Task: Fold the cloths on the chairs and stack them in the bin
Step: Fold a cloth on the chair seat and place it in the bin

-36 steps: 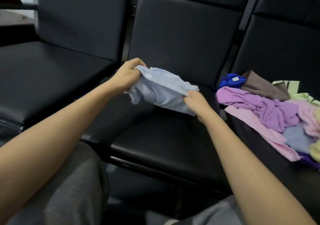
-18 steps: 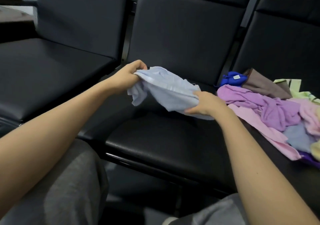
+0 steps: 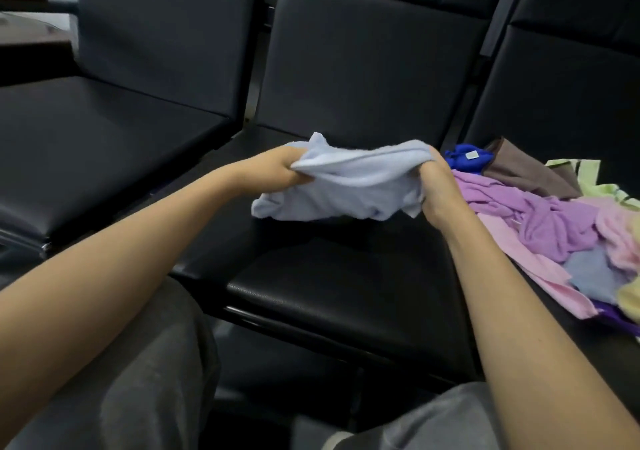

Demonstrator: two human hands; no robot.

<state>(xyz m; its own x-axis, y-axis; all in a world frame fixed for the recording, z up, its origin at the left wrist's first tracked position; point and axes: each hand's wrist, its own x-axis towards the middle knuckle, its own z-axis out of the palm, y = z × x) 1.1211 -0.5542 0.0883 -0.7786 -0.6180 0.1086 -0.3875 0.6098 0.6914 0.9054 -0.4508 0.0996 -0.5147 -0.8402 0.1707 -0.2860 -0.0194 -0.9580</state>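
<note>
Pale-blue cloth [image 3: 346,186] hangs bunched between my hands over the middle chair seat [image 3: 329,293]. My left hand [image 3: 277,169] is fisted round its left end, and my right hand [image 3: 436,186] is clamped on the right end. The unfolded pile [image 3: 554,221] lies on the right-hand chair, just beside my right wrist. I see no bin. I judge I'm holding gathered fabric, not true corners, so a fold from here could come out lopsided. A sagging hem might also snag the pile.

Three black chairs [image 3: 104,158] [image 3: 346,293] [image 3: 571,103], two hands [image 3: 273,172] [image 3: 437,191], one pale blue cloth [image 3: 353,186], one heap of coloured cloths [image 3: 547,221].
</note>
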